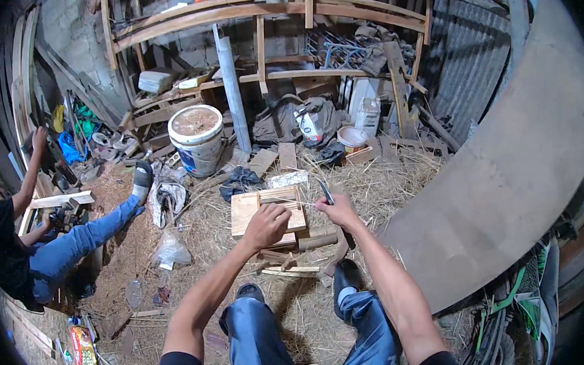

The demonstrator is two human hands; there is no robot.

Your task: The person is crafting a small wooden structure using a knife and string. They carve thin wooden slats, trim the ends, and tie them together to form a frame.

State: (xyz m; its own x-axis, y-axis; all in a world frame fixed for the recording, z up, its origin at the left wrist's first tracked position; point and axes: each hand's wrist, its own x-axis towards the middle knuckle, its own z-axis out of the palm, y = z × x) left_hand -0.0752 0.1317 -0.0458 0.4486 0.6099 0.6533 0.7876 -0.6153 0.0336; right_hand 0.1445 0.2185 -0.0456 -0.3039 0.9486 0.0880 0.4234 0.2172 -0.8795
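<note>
My left hand is closed over a small wooden board low in front of me. From its fingers a thin pale wooden strip runs across to my right hand. My right hand grips a knife; its narrow blade points up and away, and a dark end shows below the hand. Short narrow sticks lie on the board's far part. Under the board's near side are wooden blocks. My left fingertips are partly hidden.
Straw and offcuts cover the ground. A white bucket of shavings stands beyond, beside a grey pipe. A large curved sheet fills the right side. At left another person sits with one leg stretched toward the middle.
</note>
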